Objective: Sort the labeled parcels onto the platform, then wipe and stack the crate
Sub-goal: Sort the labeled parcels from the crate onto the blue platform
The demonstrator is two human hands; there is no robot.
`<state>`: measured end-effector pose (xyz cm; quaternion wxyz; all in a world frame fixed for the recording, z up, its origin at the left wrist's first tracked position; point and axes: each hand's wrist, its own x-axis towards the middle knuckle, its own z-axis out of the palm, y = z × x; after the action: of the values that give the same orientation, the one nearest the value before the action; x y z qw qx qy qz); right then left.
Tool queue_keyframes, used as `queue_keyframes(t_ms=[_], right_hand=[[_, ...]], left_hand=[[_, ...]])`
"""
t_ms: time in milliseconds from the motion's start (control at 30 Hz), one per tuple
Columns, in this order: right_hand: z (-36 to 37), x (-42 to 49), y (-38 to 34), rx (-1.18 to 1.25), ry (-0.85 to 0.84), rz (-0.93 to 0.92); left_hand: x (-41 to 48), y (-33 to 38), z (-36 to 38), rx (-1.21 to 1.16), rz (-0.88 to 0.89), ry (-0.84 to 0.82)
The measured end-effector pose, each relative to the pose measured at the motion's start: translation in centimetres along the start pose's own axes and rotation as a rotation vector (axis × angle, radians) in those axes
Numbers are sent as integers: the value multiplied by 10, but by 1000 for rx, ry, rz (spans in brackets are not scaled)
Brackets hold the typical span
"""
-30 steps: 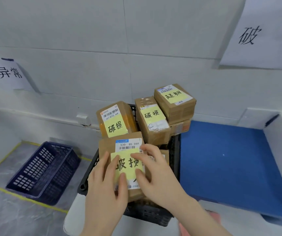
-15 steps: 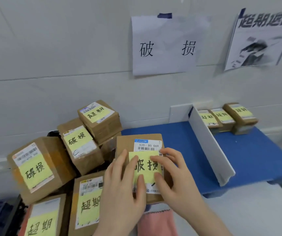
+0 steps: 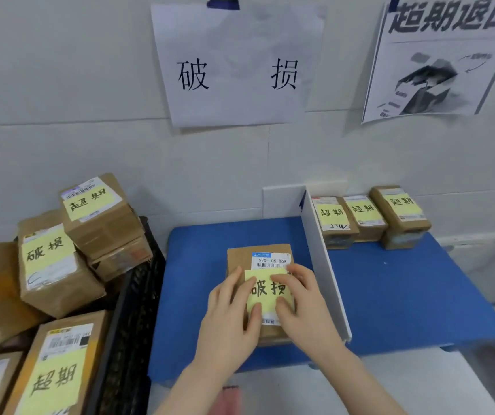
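Note:
A brown cardboard parcel [image 3: 240, 257] with a barcode sticker and a yellow note reading 破损 lies flat over the left section of the blue platform [image 3: 390, 295], below the wall sign 破损 [image 3: 234, 64]. My left hand [image 3: 228, 319] grips its left side and my right hand [image 3: 303, 307] its right side, thumbs on the note. Whether it touches the platform I cannot tell. The black crate [image 3: 132, 310] at the left holds several more labeled parcels, among them one marked 破损 [image 3: 48, 265] and one marked 超期 [image 3: 57, 369].
A white divider [image 3: 324, 271] splits the platform. Three parcels marked 超期 [image 3: 363, 217] stand in a row at the back of the right section, under a second wall sign [image 3: 438, 55]. A pink cloth [image 3: 228, 399] shows at the bottom edge between my forearms.
Both hands lifted the 破损 parcel out of the crate and carried it right, over the left section of the blue platform. My view turned right with it.

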<state>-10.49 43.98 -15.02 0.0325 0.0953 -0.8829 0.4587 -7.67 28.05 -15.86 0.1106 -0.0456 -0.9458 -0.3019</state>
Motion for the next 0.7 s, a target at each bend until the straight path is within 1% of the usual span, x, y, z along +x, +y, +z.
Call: queue_keyframes(t_ms=[67,133,233,333,467,700], right_hand=[[11,9,24,-63,-49,60],[22,16,43,-109,-95,93],[28,30,54,-140,-95,140],[26,44,53,-195,-109,186],[22,64,47,-301,-159,215],[10,150,43,-452,-219,330]], left_hand=[[5,-11,27,-32,-58,-89],[11,-21,46,-68,-107,-141],[25,-26,60,-38,-125,-143],[34,-25,64,-75,-165,-167],[47,-34,67,-59,-125,-193],[129,-34,86,-111,-164,-248]])
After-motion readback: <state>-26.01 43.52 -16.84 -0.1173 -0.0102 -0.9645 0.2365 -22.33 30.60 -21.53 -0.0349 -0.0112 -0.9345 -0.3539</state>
